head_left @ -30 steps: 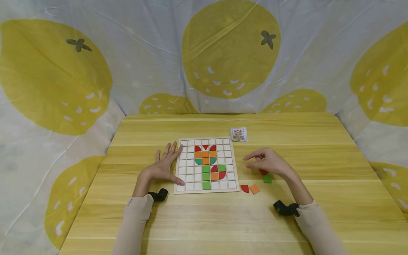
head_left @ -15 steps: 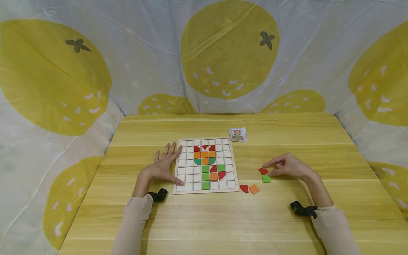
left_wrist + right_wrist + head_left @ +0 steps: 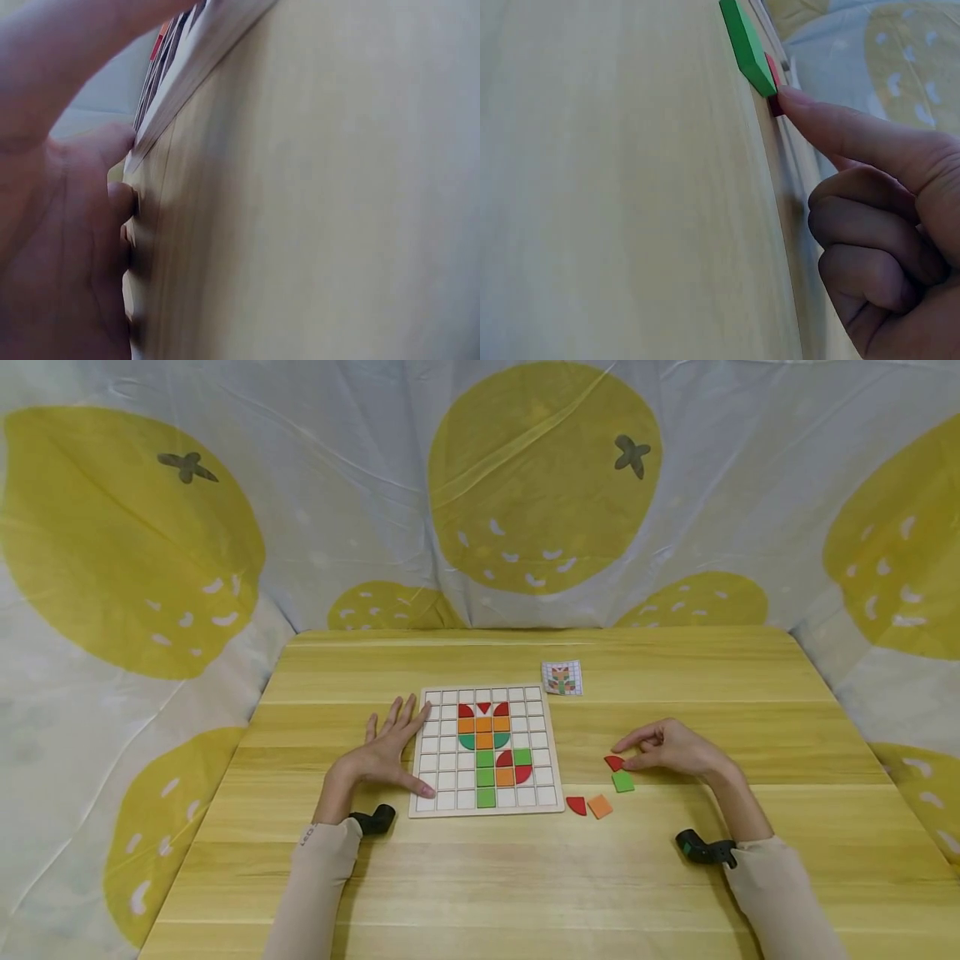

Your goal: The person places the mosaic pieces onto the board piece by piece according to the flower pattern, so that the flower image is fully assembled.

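My left hand (image 3: 382, 756) lies spread along the left side of the wooden grid board (image 3: 450, 812), its thumb and a fingertip touching the frame. In the left wrist view the palm and thumb show beside the board's edge. Coloured tiles on the board make a flower shape. To the right of the board, my right hand (image 3: 671, 750) pinches a red quarter-circle tile (image 3: 613, 763) between thumb and index finger, low at the table. A green square tile (image 3: 623, 782) touches or nearly touches it; in the right wrist view the green tile (image 3: 748, 51) partly hides the red one (image 3: 773, 71).
Another red quarter-circle tile (image 3: 576, 806) and an orange square tile (image 3: 600, 807) lie by the board's lower right corner. A small pattern card (image 3: 562, 677) sits beyond the board's upper right corner. Lemon-printed cloth (image 3: 360, 485) hangs behind the wooden table (image 3: 480, 893).
My right hand has moved right from beside the board to the red quarter-circle tile and taken hold of it. That tile and the green square have slid slightly left. My left hand stays put.
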{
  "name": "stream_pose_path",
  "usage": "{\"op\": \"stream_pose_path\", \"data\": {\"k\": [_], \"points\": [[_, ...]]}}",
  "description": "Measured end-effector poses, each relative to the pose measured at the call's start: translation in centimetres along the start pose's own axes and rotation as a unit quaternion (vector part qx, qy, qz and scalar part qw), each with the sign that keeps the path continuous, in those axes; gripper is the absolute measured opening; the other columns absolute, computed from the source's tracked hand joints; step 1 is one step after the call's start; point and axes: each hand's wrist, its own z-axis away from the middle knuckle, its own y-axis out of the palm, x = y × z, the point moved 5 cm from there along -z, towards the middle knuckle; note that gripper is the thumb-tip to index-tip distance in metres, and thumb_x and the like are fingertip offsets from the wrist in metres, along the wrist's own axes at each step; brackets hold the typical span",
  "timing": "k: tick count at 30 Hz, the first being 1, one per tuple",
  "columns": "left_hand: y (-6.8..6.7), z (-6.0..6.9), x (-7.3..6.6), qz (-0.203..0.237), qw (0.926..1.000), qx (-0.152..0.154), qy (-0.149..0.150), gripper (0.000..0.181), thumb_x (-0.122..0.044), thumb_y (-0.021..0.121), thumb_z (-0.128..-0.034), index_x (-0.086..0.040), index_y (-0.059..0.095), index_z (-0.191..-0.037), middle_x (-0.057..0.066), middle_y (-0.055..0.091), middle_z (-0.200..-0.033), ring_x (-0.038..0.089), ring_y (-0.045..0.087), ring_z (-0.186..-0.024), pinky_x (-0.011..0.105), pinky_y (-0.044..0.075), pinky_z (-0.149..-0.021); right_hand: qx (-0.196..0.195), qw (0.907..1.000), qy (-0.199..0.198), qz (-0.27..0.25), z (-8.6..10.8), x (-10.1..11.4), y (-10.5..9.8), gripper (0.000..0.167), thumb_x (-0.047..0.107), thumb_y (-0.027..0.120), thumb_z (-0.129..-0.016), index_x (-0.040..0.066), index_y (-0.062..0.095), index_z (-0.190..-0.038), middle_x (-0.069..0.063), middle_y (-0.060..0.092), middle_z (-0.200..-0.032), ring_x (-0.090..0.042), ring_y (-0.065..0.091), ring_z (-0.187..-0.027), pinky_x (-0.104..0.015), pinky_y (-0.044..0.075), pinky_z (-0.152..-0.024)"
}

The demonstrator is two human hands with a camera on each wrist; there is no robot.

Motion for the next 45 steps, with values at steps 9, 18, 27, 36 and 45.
{"op": "stream_pose_path", "data": {"k": [9,18,27,36,45], "points": [[0.1,0.1,0.0,0.003,1.0,0.001,0.0,0.144,-0.057,0.094,-0.0664,-0.012,0.002,-0.168,0.019,-0.02,-0.173,0.043,-0.023,-0.158,0.075,-0.017,-0.119,-0.05,0.9983,-0.018,0.025,-2.2,1.7,1.0,0.024,0.02,0.084,-0.088,0.007,0.08,-0.108,0.007,0.032,-0.058,-0.007,0.026,-0.054,-0.024,0.026,-0.053],[0.1,0.1,0.0,-0.001,1.0,-0.002,0.003,0.144,-0.056,0.093,-0.0674,-0.012,0.0,-0.168,0.019,-0.02,-0.172,0.044,-0.023,-0.158,0.074,-0.017,-0.119,-0.034,0.9987,-0.035,0.018,-3.1,2.6,1.9,0.029,0.017,0.086,-0.085,0.0,0.078,-0.107,0.006,0.035,-0.058,-0.006,0.028,-0.053,-0.022,0.026,-0.053],[0.1,0.1,0.0,0.001,1.0,-0.004,0.003,0.144,-0.055,0.094,-0.0675,-0.012,0.0,-0.168,0.02,-0.019,-0.172,0.044,-0.023,-0.158,0.074,-0.017,-0.119,-0.022,0.9963,-0.029,0.078,-2.6,3.8,2.7,0.015,0.023,0.085,-0.086,0.01,0.081,-0.089,0.004,0.058,-0.063,-0.004,0.034,-0.054,-0.02,0.029,-0.052],[0.2,0.1,0.0,0.001,1.0,0.0,-0.002,0.144,-0.056,0.094,-0.067,-0.012,0.0,-0.168,0.019,-0.02,-0.172,0.043,-0.023,-0.158,0.074,-0.018,-0.119,0.014,0.9983,-0.045,0.033,-2.7,3.3,2.7,0.027,0.016,0.083,-0.087,0.001,0.076,-0.109,0.005,0.043,-0.06,-0.005,0.035,-0.054,-0.021,0.033,-0.053],[0.1,0.1,0.0,0.003,1.0,0.0,-0.002,0.145,-0.056,0.094,-0.0669,-0.012,0.0,-0.168,0.019,-0.02,-0.172,0.043,-0.023,-0.158,0.074,-0.017,-0.119,0.006,0.9972,-0.056,0.048,-3.3,3.8,3.5,0.025,0.019,0.087,-0.084,0.006,0.082,-0.105,0.003,0.043,-0.062,-0.007,0.035,-0.056,-0.02,0.028,-0.053]]}}
